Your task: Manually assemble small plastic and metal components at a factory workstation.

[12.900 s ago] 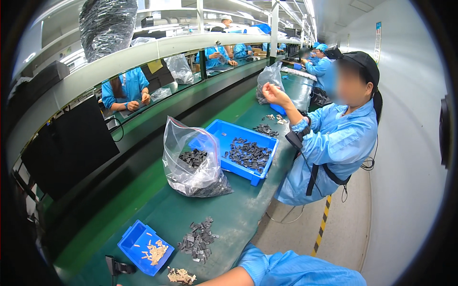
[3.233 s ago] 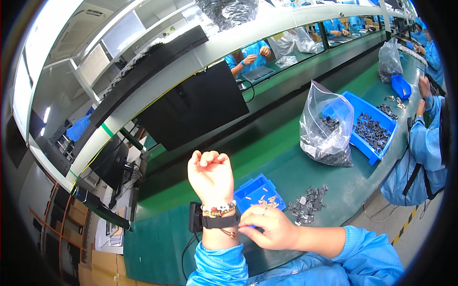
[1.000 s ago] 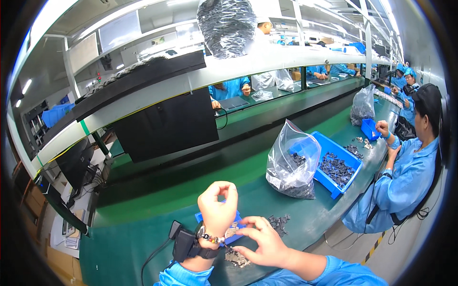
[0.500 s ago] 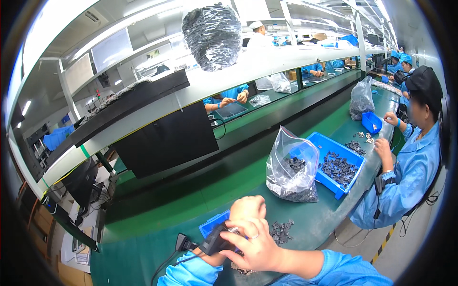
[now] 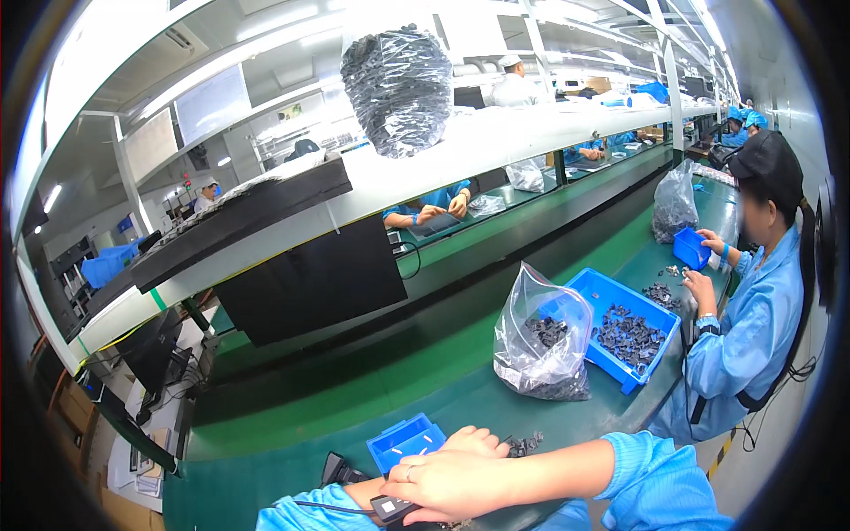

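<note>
My left hand [image 5: 476,440] rests over the green bench with its palm down and fingers loosely spread, holding nothing I can see. Across its wrist lies my right hand [image 5: 447,483], fingers curled around a small black wrist device [image 5: 391,507] with a cable. A second black block [image 5: 336,469] sits just left of that forearm. Beside my left hand stands a small blue bin [image 5: 404,448] with a few small pale pieces inside. Small black parts [image 5: 526,444] lie at its fingertips, partly hidden by my right forearm.
Beyond my hands stand an open clear bag [image 5: 547,354] of black parts and a larger blue tray [image 5: 630,332] of them. At right a co-worker [image 5: 753,283] in blue holds a small blue bin [image 5: 691,249]. A shelf [image 5: 478,142] carries a wrapped bag [image 5: 398,88].
My right hand has moved down and flattened across my left wrist, over the black device. My left hand has lowered, uncovering more of the small bin. The co-worker now grips their blue bin.
</note>
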